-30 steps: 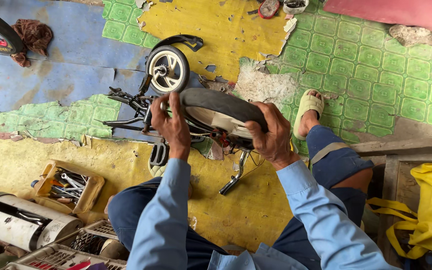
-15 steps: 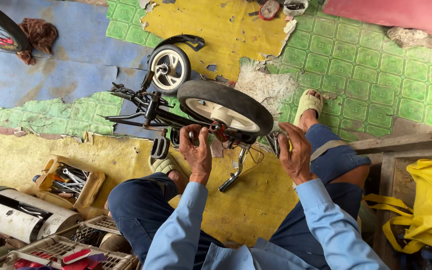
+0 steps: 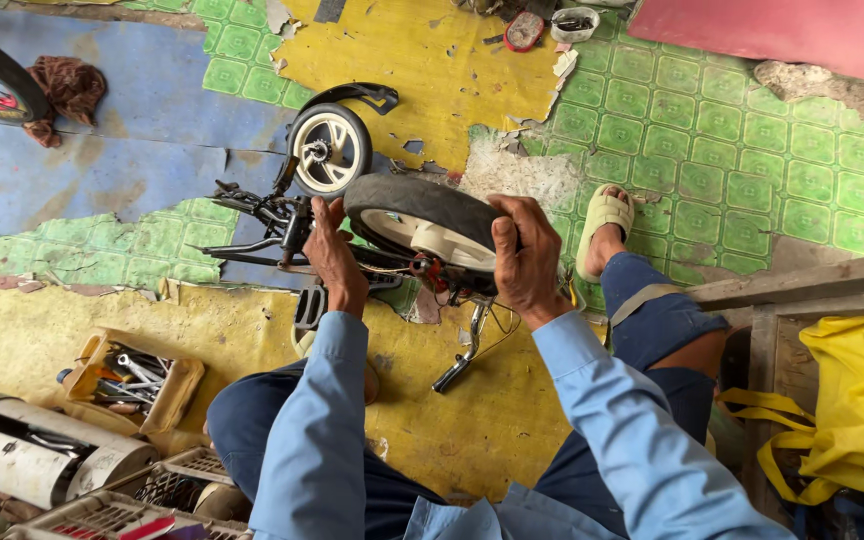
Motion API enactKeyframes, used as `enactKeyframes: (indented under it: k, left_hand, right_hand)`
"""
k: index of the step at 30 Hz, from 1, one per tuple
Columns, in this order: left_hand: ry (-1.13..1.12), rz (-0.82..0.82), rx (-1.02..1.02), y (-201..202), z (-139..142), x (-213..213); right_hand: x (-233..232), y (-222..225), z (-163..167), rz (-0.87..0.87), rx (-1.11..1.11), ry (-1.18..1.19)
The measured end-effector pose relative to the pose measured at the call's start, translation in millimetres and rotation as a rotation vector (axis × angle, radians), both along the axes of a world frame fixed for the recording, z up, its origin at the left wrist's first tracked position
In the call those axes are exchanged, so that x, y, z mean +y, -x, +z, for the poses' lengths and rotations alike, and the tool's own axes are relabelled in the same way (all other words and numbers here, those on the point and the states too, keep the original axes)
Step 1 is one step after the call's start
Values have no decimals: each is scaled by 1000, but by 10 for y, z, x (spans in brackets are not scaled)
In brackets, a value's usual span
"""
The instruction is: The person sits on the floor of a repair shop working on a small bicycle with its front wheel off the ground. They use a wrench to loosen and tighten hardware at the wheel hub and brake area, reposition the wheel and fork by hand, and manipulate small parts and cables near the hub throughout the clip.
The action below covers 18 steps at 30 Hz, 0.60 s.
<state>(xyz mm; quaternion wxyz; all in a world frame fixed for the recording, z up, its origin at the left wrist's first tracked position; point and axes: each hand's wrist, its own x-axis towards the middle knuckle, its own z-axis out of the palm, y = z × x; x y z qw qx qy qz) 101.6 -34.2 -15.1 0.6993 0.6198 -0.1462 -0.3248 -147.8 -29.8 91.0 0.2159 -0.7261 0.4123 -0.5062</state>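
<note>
- Head view: patchwork floor (image 3: 422, 60) of worn yellow, blue and green tiled vinyl, peeling to bare patches.
- Centre: small bicycle (image 3: 282, 225) lying on its side, dark frame and handlebar pointing left, pedal (image 3: 309, 306) near the left wrist.
- Left hand (image 3: 332, 255) wrapped around the near edge of a black tyre on a cream wheel (image 3: 422, 222), fingers closed on the rubber.
- Right hand (image 3: 524, 262) clamped on the same tyre at its right side, thumb over the tread.
- Wheel held tilted just above the frame, between both hands.
- Second small wheel (image 3: 329, 150) with black mudguard just beyond, towards the top.
- Sandalled foot (image 3: 602, 222) stretched out to the right of the tyre.
- Lower left: open box of spanners (image 3: 127, 375), grey metal cylinder (image 3: 37, 455), wire basket (image 3: 122, 510).
- Far right: yellow bag (image 3: 832, 420) beside a wooden frame.
- Upper left: brown rag (image 3: 70, 88) next to a larger bicycle wheel.
</note>
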Motion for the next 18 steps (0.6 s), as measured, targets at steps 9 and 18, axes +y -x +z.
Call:
enactKeyframes:
  k: [9,18]
  left_hand:
    - [148,-37,99,197,-532,-94]
    - [159,25,-77,127,-364,-27]
  right_hand:
    - [-51,34,-158,-47,12,10]
    - [-190,-67,283,136,214,-61]
